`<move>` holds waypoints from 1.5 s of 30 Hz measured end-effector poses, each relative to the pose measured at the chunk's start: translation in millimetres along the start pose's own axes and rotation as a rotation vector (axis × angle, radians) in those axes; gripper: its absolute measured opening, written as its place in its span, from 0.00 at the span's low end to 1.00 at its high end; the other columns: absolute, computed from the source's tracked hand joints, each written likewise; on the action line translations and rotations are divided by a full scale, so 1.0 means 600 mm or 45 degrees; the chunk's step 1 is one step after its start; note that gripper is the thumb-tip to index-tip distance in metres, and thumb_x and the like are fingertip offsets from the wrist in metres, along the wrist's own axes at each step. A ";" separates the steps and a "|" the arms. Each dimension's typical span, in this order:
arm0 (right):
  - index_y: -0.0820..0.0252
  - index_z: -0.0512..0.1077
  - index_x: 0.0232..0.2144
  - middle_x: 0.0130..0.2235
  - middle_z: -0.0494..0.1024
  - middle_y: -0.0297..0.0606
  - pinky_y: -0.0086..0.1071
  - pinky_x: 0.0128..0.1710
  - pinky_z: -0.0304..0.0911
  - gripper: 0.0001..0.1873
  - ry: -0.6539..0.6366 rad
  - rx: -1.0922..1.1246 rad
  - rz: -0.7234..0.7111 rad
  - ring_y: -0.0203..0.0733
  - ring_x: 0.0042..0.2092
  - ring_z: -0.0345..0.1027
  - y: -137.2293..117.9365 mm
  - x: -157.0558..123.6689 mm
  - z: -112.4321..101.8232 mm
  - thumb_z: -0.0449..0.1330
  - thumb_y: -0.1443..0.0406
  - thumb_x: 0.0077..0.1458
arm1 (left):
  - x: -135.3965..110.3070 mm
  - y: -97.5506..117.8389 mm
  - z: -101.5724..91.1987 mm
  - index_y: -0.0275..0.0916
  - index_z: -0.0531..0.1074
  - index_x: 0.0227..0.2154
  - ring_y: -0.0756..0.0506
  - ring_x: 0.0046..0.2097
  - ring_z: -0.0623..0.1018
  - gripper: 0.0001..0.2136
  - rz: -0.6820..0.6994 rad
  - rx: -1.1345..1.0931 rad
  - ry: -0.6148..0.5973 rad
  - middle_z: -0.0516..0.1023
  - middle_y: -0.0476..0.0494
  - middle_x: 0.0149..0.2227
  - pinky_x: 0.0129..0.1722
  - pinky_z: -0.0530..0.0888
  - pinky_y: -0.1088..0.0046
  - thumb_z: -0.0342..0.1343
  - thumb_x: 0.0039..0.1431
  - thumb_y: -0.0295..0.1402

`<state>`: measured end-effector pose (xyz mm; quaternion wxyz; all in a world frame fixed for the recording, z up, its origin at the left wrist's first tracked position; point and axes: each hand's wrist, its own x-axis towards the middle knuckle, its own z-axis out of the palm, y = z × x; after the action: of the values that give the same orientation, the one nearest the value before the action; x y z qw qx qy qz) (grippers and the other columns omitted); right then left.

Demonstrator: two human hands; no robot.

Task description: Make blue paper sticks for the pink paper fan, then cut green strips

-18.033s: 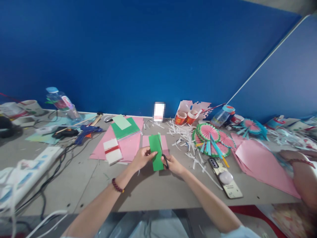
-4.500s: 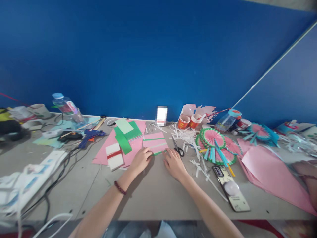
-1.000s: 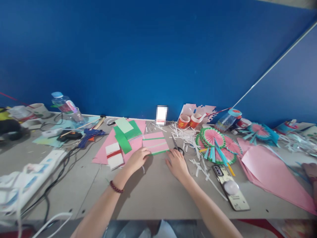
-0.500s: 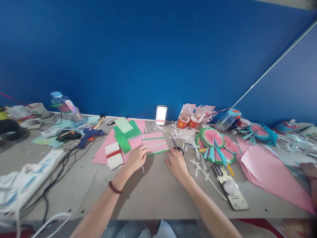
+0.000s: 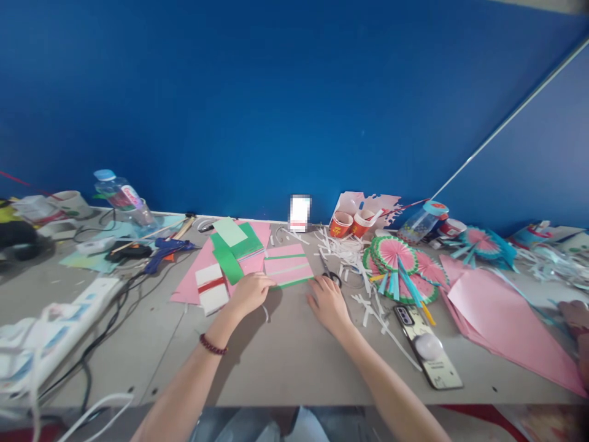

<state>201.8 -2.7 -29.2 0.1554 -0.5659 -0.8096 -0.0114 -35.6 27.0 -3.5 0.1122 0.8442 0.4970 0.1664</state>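
A pink sheet of paper with green and pale stripes [image 5: 288,263] lies flat on the table in front of me. My left hand [image 5: 248,294], a beaded bracelet on its wrist, has its fingers drawn together at the near left corner of this sheet. At the near right corner rests my right hand [image 5: 328,303], palm down with fingers apart, its fingertips by the edge. Scissors [image 5: 332,277] with dark handles lie just beyond the right hand. Left of the sheet, green paper pieces [image 5: 239,244] and a white stack with a red band [image 5: 212,288] lie over larger pink paper.
White paper scraps [image 5: 345,253], two red cups [image 5: 341,224] and watermelon-patterned paper fans [image 5: 398,264] are to the right. A phone [image 5: 430,350] and pink sheets [image 5: 501,319] lie nearer. On the left are a blue glue gun [image 5: 168,250], a bottle [image 5: 120,193] and a power strip [image 5: 69,325].
My left hand has shifted slightly left along the sheet's near edge. The right hand and the striped sheet look nearly unchanged.
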 end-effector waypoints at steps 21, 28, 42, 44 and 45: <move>0.60 0.67 0.49 0.50 0.69 0.45 0.41 0.54 0.53 0.17 0.000 -0.012 0.001 0.48 0.54 0.57 0.002 0.000 0.000 0.52 0.64 0.58 | -0.003 0.002 -0.005 0.41 0.78 0.31 0.46 0.40 0.78 0.18 -0.065 -0.059 -0.005 0.81 0.46 0.37 0.44 0.71 0.69 0.44 0.50 0.19; 0.60 0.67 0.49 0.51 0.69 0.44 0.41 0.54 0.53 0.17 -0.003 -0.012 0.004 0.48 0.54 0.57 0.001 0.000 0.002 0.53 0.64 0.57 | -0.003 0.009 -0.006 0.41 0.76 0.38 0.47 0.43 0.75 0.17 0.020 -0.125 0.066 0.79 0.46 0.40 0.44 0.71 0.71 0.46 0.52 0.21; 0.60 0.67 0.50 0.52 0.69 0.45 0.43 0.54 0.54 0.17 -0.007 0.000 -0.019 0.48 0.54 0.58 0.002 0.000 0.005 0.52 0.65 0.57 | -0.002 0.006 0.015 0.42 0.74 0.40 0.43 0.46 0.71 0.15 0.197 -0.068 0.012 0.72 0.41 0.43 0.47 0.69 0.65 0.49 0.54 0.21; 0.61 0.67 0.50 0.52 0.68 0.46 0.42 0.54 0.55 0.18 -0.015 0.008 -0.024 0.48 0.54 0.58 0.002 0.001 0.005 0.52 0.65 0.57 | -0.001 0.005 0.016 0.42 0.74 0.40 0.43 0.46 0.71 0.14 0.206 -0.068 0.019 0.72 0.41 0.42 0.47 0.69 0.66 0.50 0.55 0.22; 0.62 0.67 0.50 0.53 0.68 0.46 0.42 0.54 0.55 0.18 -0.018 0.011 -0.024 0.49 0.55 0.58 0.001 0.001 0.005 0.52 0.65 0.58 | -0.001 0.004 0.017 0.42 0.74 0.40 0.43 0.46 0.71 0.13 0.208 -0.067 0.021 0.71 0.41 0.42 0.46 0.69 0.66 0.50 0.55 0.23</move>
<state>201.8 -1.3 -31.8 0.1520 -0.5575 -0.8161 -0.0054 -29.7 25.0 -12.1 0.1164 0.8773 0.4229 0.1949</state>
